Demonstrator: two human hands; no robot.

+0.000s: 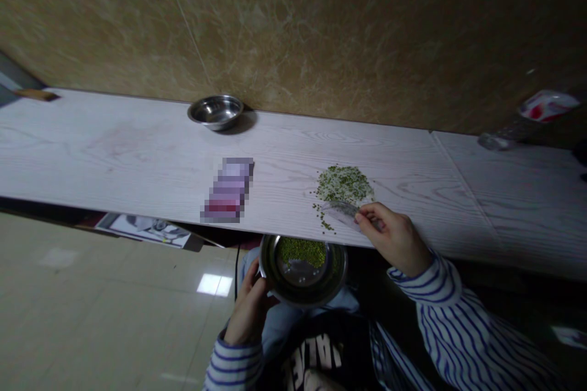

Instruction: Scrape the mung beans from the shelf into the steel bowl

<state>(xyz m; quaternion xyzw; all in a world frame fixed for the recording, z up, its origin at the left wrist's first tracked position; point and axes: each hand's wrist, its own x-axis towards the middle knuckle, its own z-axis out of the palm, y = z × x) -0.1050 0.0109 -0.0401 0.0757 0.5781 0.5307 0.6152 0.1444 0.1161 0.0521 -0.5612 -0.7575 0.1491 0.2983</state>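
Just below the table's front edge, my left hand (pixel 251 305) grips the rim of a steel bowl (pixel 302 299). Green beans (pixel 305 252), small like mung beans, lie inside it toward the far side. A thin, see-through flat piece (pixel 342 212), maybe a plastic card, is pinched in my right hand (pixel 395 237). Its edge rests at the near side of a heap of green beans and white grains (pixel 345 184) spread on the table. Stray green beans trail from the heap toward the table edge, above the bowl.
A second steel bowl (pixel 216 113) stands by the wall. A pixelated flat object (pixel 228 189) lies left of the heap. On the right, a clear plastic bottle (pixel 513 131) lies near a red-and-white package (pixel 548 105). Papers (pixel 147 230) sit on a shelf under the white tabletop (pixel 114 153).
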